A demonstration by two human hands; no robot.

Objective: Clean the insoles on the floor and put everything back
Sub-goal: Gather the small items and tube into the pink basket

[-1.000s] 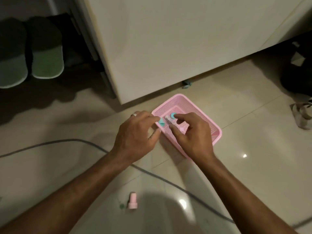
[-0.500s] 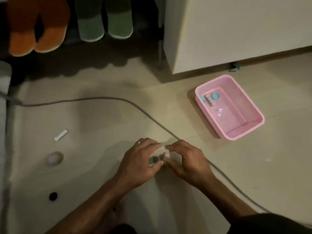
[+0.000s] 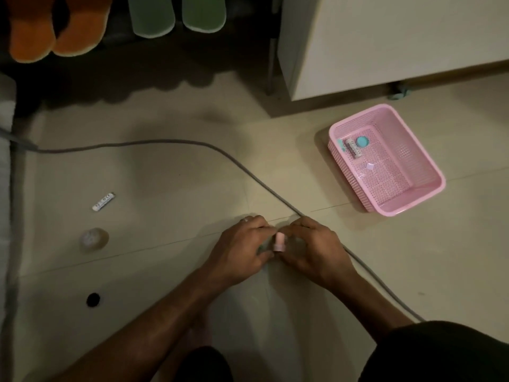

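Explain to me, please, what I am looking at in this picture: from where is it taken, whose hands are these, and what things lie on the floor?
No machine is here. A person wears a camera on the head, so the view looks down at their own two bare hands above a tiled floor.

The left hand and the right hand meet around a small pink piece; both seem to grip it with the fingertips. What it is, I cannot tell.

To the right stands a pink basket, holding a white battery and a round teal piece. To the left lie another battery, a pale round object and a small black object. A grey cable crosses the floor. At the top are orange slippers and green slippers.
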